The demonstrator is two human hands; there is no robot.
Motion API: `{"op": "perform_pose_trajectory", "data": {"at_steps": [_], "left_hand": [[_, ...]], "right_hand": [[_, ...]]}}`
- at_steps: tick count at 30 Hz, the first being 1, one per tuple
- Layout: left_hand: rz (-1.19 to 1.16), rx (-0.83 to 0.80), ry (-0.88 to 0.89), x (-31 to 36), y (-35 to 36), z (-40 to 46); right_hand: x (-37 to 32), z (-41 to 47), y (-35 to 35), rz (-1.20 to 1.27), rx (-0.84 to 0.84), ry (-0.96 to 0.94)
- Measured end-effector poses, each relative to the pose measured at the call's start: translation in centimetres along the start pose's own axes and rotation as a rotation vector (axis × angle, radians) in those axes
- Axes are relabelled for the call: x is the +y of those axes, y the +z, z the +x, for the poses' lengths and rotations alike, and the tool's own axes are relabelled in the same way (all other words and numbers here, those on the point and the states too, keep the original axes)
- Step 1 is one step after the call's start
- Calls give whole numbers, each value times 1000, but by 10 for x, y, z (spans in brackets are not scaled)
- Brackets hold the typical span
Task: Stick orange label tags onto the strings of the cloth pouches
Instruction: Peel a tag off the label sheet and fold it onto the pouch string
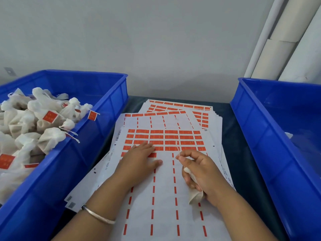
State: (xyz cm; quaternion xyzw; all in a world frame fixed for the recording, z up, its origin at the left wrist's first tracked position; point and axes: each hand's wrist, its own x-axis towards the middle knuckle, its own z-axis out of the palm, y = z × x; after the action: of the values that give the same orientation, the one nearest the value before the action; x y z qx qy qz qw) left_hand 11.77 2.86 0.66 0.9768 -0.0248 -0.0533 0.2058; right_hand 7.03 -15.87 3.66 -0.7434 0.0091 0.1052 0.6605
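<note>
Cloth pouch (pixel 195 195): soft, light and limp by its look; held in the right hand (pixel 199 171), fingers curled round the body. Its string (pixel 177 147) is pinched between thumb and forefinger and stands up thin and floppy over the label sheet (pixel 173 188); it is judged best taken close to the pinch.

Orange labels (pixel 166 136): thin and probably easily creased; best lifted by an edge. The left hand (pixel 140 159) is laid flat on the sheet, fingers spread.

Left bin (pixel 97 129): filled with white pouches (pixel 26 122), several already tagged.

Right bin (pixel 264 136): contents mostly hidden.

Both bins flank the sheets on the dark tabletop (pixel 234 136).
</note>
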Motion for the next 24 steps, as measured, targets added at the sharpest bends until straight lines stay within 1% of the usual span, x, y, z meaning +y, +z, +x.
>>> {"op": "perform_pose_trajectory", "data": {"at_steps": [3,11,14,20,24], "left_hand": [[61,-17,31,-1,2,-2],[61,-40,21,-2,3,-2],[64,-18,25,-1,3,-3],[-50,86,-12,-2,6,-6],[-38,111,9,-3,7,-7]], "right_hand": [[1,1,1,9,5,9],[2,0,4,38,21,32],[2,0,5,37,25,35],[4,2,4,51,29,36],[6,3,4,51,28,32]]}}
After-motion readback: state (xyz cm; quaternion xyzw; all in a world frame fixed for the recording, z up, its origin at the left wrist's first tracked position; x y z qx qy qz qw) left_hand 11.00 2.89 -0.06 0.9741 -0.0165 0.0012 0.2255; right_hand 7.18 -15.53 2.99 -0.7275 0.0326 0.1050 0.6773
